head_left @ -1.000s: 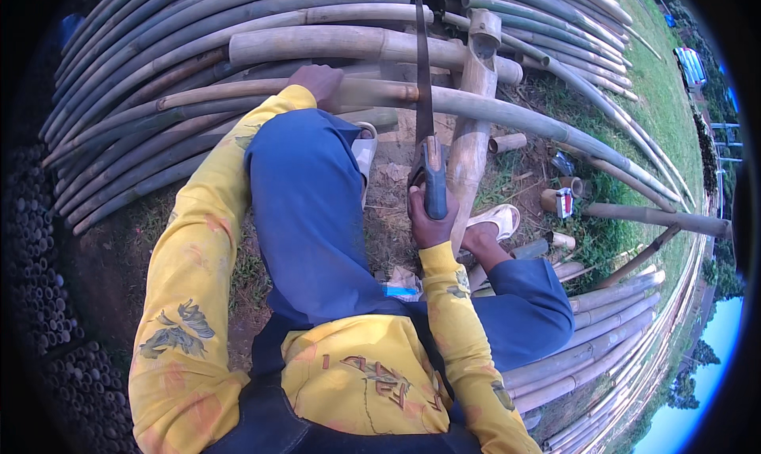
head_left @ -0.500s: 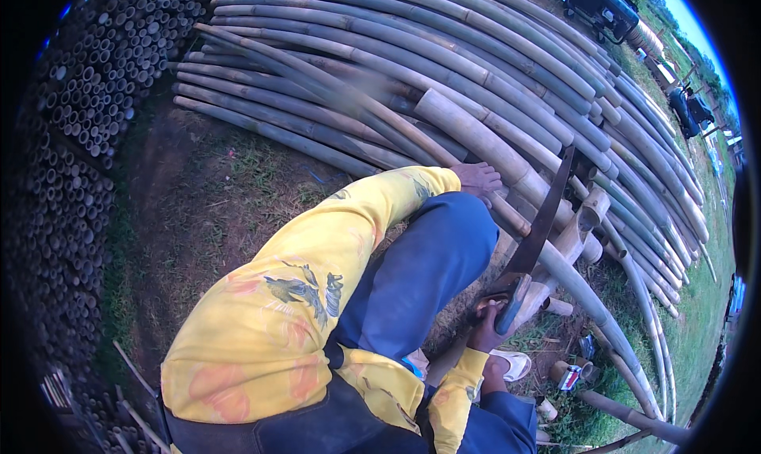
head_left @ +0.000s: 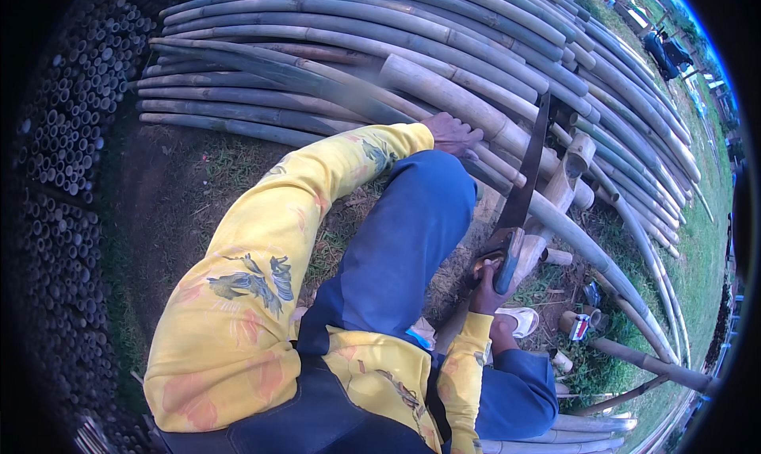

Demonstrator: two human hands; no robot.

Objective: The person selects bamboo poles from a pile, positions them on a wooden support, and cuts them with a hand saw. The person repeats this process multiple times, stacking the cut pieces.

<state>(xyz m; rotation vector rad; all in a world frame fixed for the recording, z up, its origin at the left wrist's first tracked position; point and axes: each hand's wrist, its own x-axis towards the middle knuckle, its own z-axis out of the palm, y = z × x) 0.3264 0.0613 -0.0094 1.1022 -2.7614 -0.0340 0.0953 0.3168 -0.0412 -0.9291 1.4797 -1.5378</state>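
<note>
My right hand [head_left: 488, 286] is wrapped round the wooden handle of a hand saw [head_left: 524, 186]. The saw's dark blade points up and away from me and lies across a bamboo pole [head_left: 590, 246]. To the left of the blade, my left hand [head_left: 452, 134] is closed over the same pole, close to my raised knee. Beneath the sawing spot runs a thicker, pale bamboo piece [head_left: 560, 186] with an open, cut end. Another thick bamboo length [head_left: 452, 97] lies just beyond my left hand. How deep the blade sits in the pole cannot be made out.
Long bamboo poles [head_left: 333, 34] lie stacked across the far side. Many cut bamboo ends [head_left: 75, 149] are piled at the left. Short bamboo offcuts [head_left: 557, 256] and a small red-and-white pack [head_left: 579, 327] are at the right, near my light-coloured shoe [head_left: 523, 322].
The whole view has shifted, so the poles, saw and both hands appear higher and more to the left. Both hands keep their holds, and the blade still crosses the pole.
</note>
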